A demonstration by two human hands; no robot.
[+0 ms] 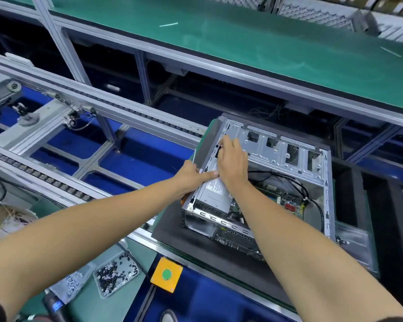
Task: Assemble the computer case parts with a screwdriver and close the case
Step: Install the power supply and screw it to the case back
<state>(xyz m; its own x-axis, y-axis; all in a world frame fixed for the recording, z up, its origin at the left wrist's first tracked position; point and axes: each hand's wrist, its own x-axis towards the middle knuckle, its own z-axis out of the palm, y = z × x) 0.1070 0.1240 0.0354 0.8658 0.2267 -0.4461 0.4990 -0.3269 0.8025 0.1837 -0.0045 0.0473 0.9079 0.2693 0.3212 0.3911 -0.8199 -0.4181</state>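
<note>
Open silver steel computer case [277, 173] lies on dark mat. Left hand [193, 174] grips case's left rim; right hand [230, 159] presses grey boxy power supply [215, 196] inside. Step, likely: seating part. Next: screws, screwdriver.

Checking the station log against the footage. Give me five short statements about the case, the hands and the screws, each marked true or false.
1. The computer case lies open, its inside showing. True.
2. Both hands are at the case's left edge. True: the left hand grips the edge and the right hand reaches inside.
3. The right hand holds a screwdriver. False: no screwdriver shows in it.
4. The tray of dark screws sits inside the case. False: it sits on the bench, nearer the person.
5. The green button is on a yellow plate. True.
</note>
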